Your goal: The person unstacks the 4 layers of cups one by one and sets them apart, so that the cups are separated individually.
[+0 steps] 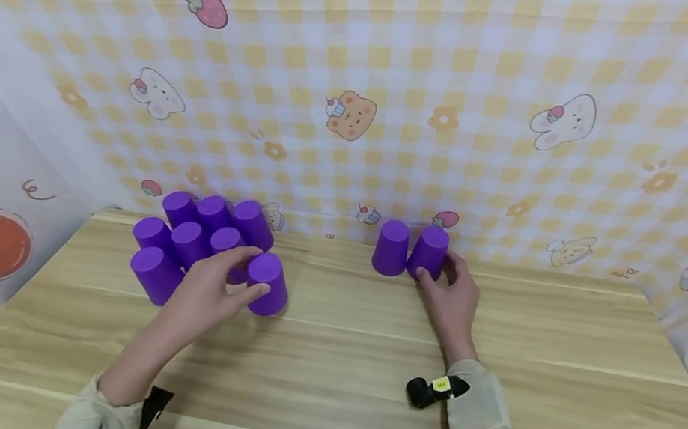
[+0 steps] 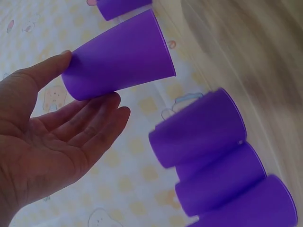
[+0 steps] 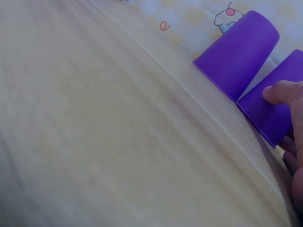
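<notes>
My left hand (image 1: 212, 287) pinches an upside-down purple cup (image 1: 267, 287) between thumb and fingers, at the right side of a cluster of similar cups. In the left wrist view, the thumb and fingertips grip this cup (image 2: 120, 56) near its narrow closed end. My right hand (image 1: 454, 298) holds another inverted purple cup (image 1: 431, 248) near the table's back edge, its thumb on the front of the cup. Immediately left of that stands one more purple cup (image 1: 392, 247). Their rims meet in the right wrist view, where the right-hand cup (image 3: 265, 111) is partly covered by the fingers.
Several upside-down purple cups, including a front one (image 1: 156, 276) and a back one (image 1: 179, 208), stand close together at the left rear of the wooden table (image 1: 314, 392). Behind the table hangs a yellow checked cloth (image 1: 403, 65) with cartoon prints.
</notes>
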Demonstrator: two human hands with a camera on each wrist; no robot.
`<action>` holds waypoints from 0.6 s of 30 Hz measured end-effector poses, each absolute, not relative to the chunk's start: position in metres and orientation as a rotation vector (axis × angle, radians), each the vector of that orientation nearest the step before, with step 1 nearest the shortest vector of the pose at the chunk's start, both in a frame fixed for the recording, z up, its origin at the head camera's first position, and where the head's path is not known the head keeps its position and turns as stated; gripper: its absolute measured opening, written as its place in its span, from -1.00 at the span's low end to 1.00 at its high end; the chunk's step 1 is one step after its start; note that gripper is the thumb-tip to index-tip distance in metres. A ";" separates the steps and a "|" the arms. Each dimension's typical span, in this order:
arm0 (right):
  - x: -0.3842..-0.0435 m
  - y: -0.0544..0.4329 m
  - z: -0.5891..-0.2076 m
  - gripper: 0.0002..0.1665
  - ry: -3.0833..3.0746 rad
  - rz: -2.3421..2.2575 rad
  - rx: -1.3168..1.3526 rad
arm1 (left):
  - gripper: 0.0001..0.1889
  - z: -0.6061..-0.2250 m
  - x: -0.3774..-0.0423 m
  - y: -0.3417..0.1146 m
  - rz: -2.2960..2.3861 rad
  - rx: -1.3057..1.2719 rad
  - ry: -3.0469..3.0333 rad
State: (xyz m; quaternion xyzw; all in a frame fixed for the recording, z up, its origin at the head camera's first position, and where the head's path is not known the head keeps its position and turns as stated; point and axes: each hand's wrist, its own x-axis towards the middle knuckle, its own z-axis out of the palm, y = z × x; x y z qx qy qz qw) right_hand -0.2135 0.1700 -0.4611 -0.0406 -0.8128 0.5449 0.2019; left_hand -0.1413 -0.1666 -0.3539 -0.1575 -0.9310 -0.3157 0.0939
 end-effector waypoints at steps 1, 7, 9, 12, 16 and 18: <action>-0.213 0.170 -0.461 -0.31 -2.268 1.520 -0.116 | -0.51 -0.354 -0.139 -0.170 -0.936 -0.470 -2.758; -0.213 0.170 -0.462 -0.30 -2.280 1.520 -0.135 | -0.55 -0.356 -0.128 -0.192 -0.883 -0.463 -2.751; -0.213 0.170 -0.462 -0.30 -2.284 1.521 -0.133 | -0.54 -0.356 -0.126 -0.199 -0.848 -0.463 -2.751; -0.213 0.169 -0.461 -0.31 -2.278 1.520 -0.124 | -0.54 -0.357 -0.124 -0.209 -0.785 -0.470 -2.738; -0.213 0.170 -0.461 -0.32 -2.275 1.506 -0.113 | -0.55 -0.355 -0.123 -0.219 -0.723 -0.476 -2.718; -0.212 0.170 -0.460 -0.32 -2.274 1.509 -0.107 | -0.56 -0.354 -0.123 -0.224 -0.722 -0.478 -2.720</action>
